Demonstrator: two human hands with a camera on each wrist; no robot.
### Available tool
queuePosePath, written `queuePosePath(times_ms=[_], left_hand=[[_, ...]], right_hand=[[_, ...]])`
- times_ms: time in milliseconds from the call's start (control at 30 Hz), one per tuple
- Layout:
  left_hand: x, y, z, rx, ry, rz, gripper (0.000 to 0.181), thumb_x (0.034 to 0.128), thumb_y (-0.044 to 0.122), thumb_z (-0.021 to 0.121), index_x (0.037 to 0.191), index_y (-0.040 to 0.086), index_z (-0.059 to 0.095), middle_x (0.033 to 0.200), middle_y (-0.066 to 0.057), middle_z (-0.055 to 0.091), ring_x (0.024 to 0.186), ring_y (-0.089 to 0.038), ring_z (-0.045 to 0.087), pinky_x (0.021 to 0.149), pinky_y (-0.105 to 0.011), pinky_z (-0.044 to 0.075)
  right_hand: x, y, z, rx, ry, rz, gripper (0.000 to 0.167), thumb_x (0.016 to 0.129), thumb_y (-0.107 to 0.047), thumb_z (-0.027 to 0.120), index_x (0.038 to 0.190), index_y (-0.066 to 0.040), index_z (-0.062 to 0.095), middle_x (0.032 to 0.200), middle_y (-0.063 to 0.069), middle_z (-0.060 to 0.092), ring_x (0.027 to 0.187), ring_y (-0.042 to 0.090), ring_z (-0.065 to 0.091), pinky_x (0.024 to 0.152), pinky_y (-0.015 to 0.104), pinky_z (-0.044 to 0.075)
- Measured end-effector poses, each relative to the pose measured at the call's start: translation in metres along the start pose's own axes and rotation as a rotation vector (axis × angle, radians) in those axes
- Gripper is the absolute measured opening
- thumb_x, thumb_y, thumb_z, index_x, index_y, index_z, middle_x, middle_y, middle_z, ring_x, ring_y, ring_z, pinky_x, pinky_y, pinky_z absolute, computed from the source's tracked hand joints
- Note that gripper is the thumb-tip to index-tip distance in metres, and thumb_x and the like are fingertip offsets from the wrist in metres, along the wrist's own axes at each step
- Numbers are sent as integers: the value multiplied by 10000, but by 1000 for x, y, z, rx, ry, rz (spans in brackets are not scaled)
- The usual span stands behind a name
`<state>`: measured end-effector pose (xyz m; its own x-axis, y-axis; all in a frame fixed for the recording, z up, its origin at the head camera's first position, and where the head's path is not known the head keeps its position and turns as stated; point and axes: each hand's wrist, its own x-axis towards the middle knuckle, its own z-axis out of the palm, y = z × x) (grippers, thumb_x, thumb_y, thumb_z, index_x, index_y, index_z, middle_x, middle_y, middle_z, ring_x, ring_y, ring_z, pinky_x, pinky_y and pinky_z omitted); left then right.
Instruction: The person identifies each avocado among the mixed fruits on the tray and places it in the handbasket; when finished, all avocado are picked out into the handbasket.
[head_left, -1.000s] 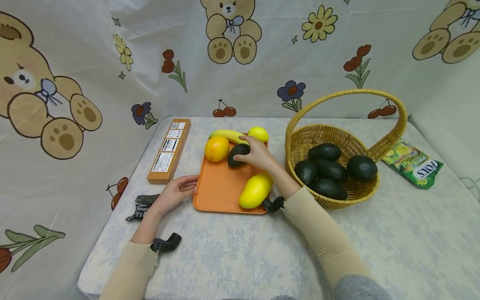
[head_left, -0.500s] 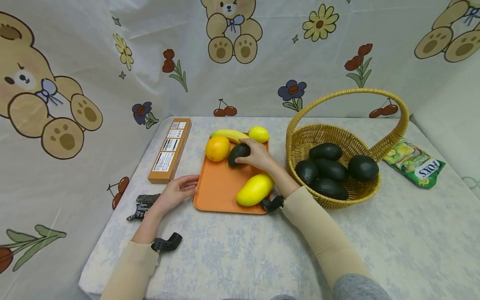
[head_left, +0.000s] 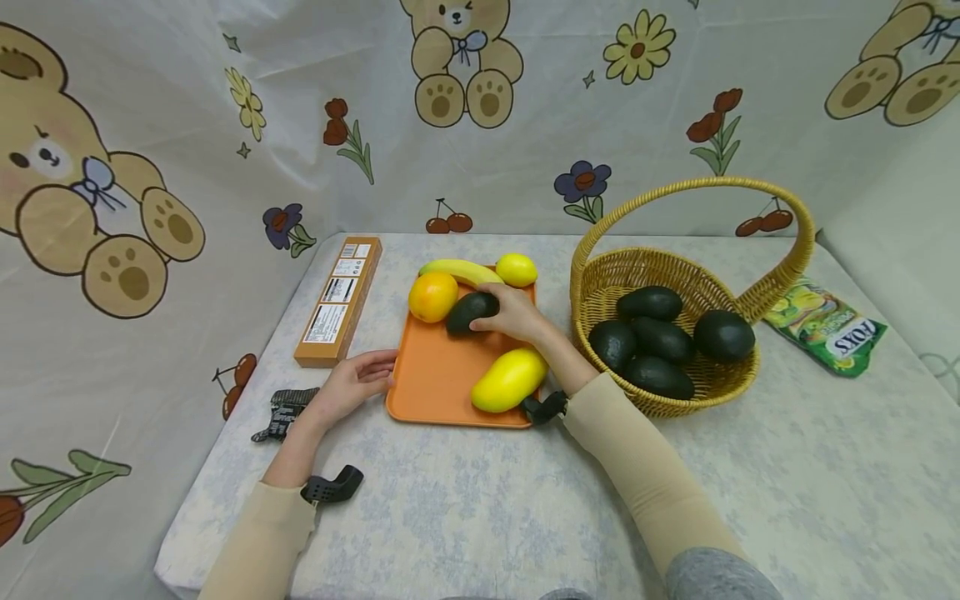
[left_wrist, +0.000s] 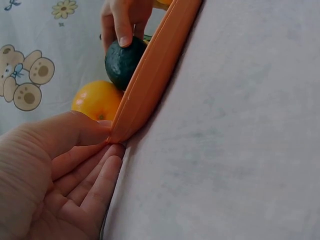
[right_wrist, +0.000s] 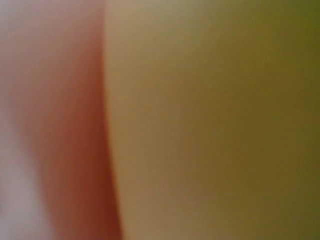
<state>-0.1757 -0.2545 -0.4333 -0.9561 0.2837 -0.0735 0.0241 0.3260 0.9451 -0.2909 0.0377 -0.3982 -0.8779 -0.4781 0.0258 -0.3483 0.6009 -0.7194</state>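
My right hand point(head_left: 516, 315) grips a dark green avocado point(head_left: 470, 313) on the orange tray point(head_left: 431, 379), its thumb at the near side. The avocado lies against an orange point(head_left: 432, 297), below a banana point(head_left: 467, 270). A lemon point(head_left: 517, 270) sits at the tray's far right corner. Near my right wrist lies a yellow mango point(head_left: 511, 381); a blurred yellow-green surface point(right_wrist: 210, 120) fills most of the right wrist view. My left hand point(left_wrist: 65, 170) pinches the tray's left rim, thumb above and fingers below.
A wicker basket point(head_left: 738, 379) with a tall handle holds several avocados to the right. Behind it lies a green packet point(head_left: 828, 329). A long cardboard box point(head_left: 339, 302) and a small black packet point(head_left: 285, 412) lie left of the tray.
The avocado has turned and shifted slightly left and nearer, with my right hand on it. The mango has rolled to a flatter slant. My left hand stays on the tray's rim.
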Motion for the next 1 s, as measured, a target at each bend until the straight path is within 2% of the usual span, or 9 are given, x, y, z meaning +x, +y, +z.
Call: queuePosePath(times_ms=[233, 667, 1000], left_hand=[[0, 0, -1, -6, -5, 1, 513, 901, 48, 635, 1373, -30, 450, 1348, -232, 472, 1217, -338, 479, 943, -246, 459], [-1, -1, -1, -13, -8, 1, 516, 905, 57, 633, 1379, -22, 445, 1348, -230, 472, 1225, -337, 472, 950, -253, 455], [0, -2, -1, -8, 2, 0, 507, 895, 54, 645, 1364, -18, 466, 1320, -226, 498, 1210, -334, 487, 937, -250, 466]], right_hand=[[1, 0, 1, 0, -16, 4, 715, 788, -278, 783, 1385, -54, 459, 1385, 127, 459, 1257, 279, 418, 1068, 411, 327], [1, 1, 3, 20, 7, -18, 700, 741, -356, 809, 1322, -89, 522, 1313, 96, 521, 1193, 249, 465, 1034, 388, 366], [-8, -25, -10, 179, 33, -65, 669, 757, -332, 799, 1324, -106, 524, 1278, 51, 537, 1096, 188, 516, 940, 323, 438]])
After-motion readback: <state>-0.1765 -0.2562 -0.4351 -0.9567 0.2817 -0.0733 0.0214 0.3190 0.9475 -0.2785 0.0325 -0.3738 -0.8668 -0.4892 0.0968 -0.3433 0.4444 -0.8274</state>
